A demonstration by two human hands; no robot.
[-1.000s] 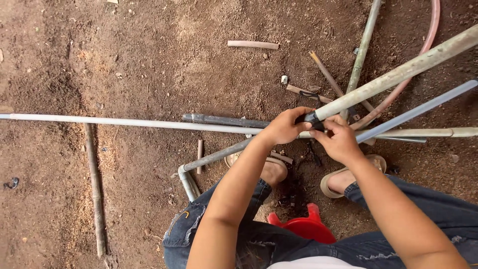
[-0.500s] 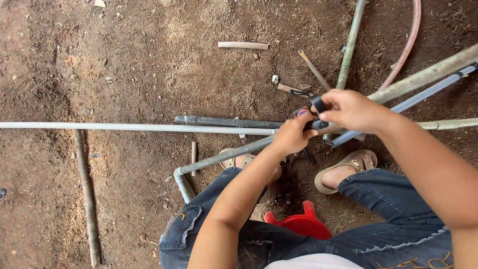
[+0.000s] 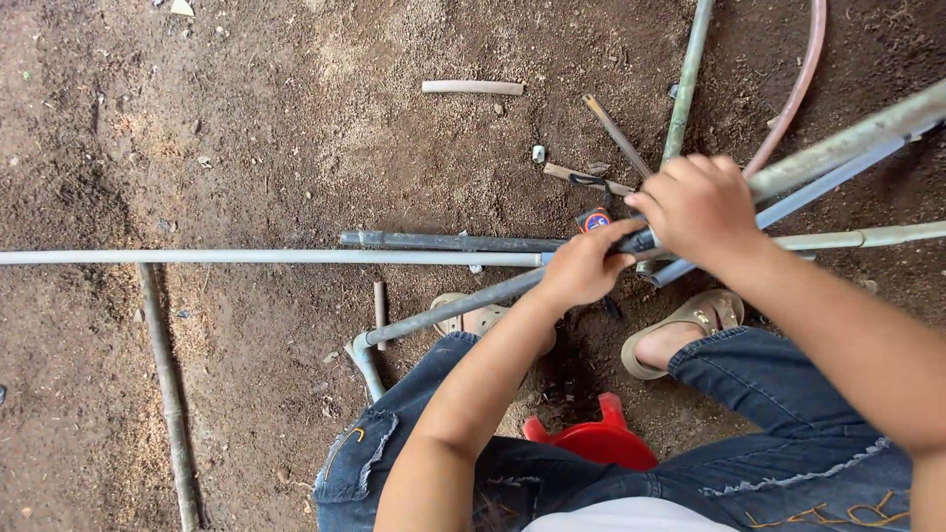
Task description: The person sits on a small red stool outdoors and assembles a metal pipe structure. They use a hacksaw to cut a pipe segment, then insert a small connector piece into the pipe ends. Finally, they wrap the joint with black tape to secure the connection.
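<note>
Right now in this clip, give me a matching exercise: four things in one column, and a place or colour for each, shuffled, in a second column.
Things
1. left hand
2. right hand
3. stool
4. short pale tube piece

Descriptions
A. red, between the knees
B. lying alone on the dirt at the top
C. closed over the pipe joint, nearer the long grey pipe
D. gripping the raised pipe on the right

Pairs: 1-C, 2-D, 3-A, 4-B

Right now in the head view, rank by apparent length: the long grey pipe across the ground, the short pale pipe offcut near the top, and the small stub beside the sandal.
1. Long grey pipe, by far longest.
2. Pale pipe offcut.
3. Small stub, shortest.
</note>
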